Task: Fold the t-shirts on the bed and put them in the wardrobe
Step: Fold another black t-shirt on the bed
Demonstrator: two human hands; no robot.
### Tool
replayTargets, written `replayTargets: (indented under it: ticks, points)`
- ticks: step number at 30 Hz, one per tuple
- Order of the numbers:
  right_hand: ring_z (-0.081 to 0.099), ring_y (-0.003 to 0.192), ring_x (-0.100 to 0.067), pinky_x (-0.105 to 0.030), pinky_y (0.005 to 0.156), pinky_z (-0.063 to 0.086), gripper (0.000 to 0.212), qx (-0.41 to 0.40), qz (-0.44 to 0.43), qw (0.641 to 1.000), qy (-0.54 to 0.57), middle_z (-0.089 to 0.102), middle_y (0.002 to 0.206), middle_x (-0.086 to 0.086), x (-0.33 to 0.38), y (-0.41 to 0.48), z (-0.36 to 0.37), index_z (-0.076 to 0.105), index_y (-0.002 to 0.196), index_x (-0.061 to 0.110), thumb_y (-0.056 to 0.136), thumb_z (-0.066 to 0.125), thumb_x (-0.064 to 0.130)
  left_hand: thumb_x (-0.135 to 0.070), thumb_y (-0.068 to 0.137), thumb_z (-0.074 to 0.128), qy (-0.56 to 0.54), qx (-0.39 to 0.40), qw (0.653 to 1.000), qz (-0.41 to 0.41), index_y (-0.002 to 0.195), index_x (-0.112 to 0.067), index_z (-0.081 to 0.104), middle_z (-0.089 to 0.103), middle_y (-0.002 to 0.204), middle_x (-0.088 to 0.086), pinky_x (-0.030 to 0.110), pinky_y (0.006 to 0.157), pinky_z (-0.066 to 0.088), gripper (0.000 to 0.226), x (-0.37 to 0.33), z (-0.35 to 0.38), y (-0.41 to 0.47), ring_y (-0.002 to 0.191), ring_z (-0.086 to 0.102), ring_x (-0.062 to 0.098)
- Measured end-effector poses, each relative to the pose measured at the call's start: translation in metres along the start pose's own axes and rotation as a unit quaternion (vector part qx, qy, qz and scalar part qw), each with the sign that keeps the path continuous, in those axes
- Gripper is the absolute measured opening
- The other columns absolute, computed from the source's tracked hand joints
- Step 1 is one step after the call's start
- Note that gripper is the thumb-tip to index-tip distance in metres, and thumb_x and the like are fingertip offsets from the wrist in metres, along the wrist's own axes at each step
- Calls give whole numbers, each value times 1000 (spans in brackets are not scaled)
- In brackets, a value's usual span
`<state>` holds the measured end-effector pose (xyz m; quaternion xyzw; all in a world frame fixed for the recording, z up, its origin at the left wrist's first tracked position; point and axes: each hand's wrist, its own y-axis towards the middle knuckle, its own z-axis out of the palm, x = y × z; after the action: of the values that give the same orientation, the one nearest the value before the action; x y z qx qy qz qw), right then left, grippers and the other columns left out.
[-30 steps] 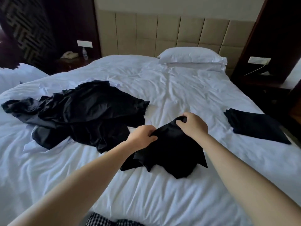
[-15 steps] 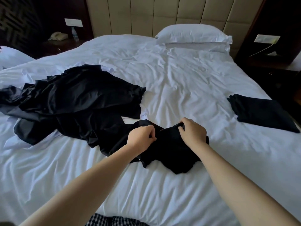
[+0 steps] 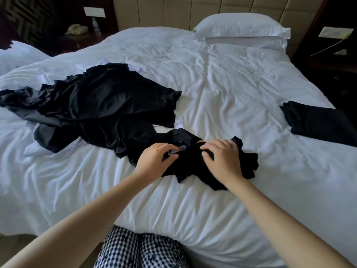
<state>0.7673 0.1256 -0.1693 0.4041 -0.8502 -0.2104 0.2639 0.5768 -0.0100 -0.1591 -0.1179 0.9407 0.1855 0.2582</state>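
A crumpled black t-shirt point(image 3: 195, 167) lies bunched on the white bed point(image 3: 222, 89) in front of me. My left hand point(image 3: 156, 159) pinches its cloth at the left, fingers curled into the fabric. My right hand point(image 3: 222, 159) grips the bunched cloth at the right, fingertips dug in. A heap of loose black t-shirts point(image 3: 100, 111) spreads over the bed's left side, touching the shirt I hold. One folded black t-shirt point(image 3: 316, 122) lies flat near the bed's right edge.
A white pillow point(image 3: 241, 29) sits at the headboard. Dark nightstands flank the bed, the left one with a phone point(image 3: 75, 29) and a water bottle point(image 3: 96, 26). My checked trousers point(image 3: 141, 248) press against the bed's near edge.
Both hands drew the black shirt nearer and bunched it tighter between them. The view tilted down, showing more of the near edge and my trousers.
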Motion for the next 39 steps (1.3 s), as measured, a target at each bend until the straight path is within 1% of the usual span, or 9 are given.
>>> replayTargets:
  ticks: [6,12,16,20,25,29,31,34,39]
  points:
    - [60,89,-16,-34,82,44,22,42,-7,998,51,67,95,11,40,-52,14,73,97,24,76,67,24,-30,90,66,15,-43,999,-22,111,-30,68,59,111,-21,28,90,47,20,31,-7,-63,104,55,6]
    - [61,103,-24,-40,85,51,50,154,43,987,-5,67,114,3,55,-55,24,67,120,19,71,76,17,-27,90,66,72,1,992,-103,140,-30,45,45,144,-10,35,106,41,55,47,-3,-90,131,45,14]
    - [62,89,-29,-39,73,48,27,143,70,987,-10,71,97,2,55,-44,24,74,100,18,75,70,8,-28,94,58,103,25,988,-110,133,-31,55,53,137,-11,30,101,42,38,48,-3,-85,128,47,13]
    - [54,108,-21,-35,83,47,23,156,97,983,31,68,106,3,54,-34,9,70,109,17,93,54,16,-29,97,54,129,5,987,-98,111,-31,68,59,122,-12,26,87,43,20,47,-8,-76,113,51,12]
    - [60,100,-21,-35,84,47,22,167,160,962,148,67,105,-3,54,-25,-21,63,113,17,98,49,24,-36,96,55,145,64,984,-80,136,-33,50,49,136,-12,26,92,42,41,43,-6,-81,122,49,13]
    - [60,84,-19,-35,78,45,21,170,179,943,224,67,89,-4,65,-15,-39,62,96,7,99,46,21,-31,96,54,153,33,984,-82,122,-33,60,60,121,-14,23,87,40,26,38,-8,-79,112,51,11]
    - [49,66,-15,-30,66,39,26,174,197,932,248,55,70,-2,68,-10,-50,52,79,2,99,47,17,-27,97,52,101,9,992,-80,116,-28,61,58,116,-14,22,85,41,21,34,-8,-81,110,51,11]
    - [36,61,-11,-27,57,27,26,199,247,907,277,40,66,-4,61,-5,-63,48,71,2,95,51,13,-23,101,45,-57,-39,989,-130,106,-23,52,61,91,-5,31,64,45,9,20,-17,-81,81,58,18]
    - [56,76,-9,-21,68,43,22,224,349,837,359,63,80,2,40,-16,-68,67,85,6,86,69,27,-33,97,56,-168,-47,958,-226,100,-26,53,60,89,-11,28,74,43,8,24,-24,-77,88,59,13]
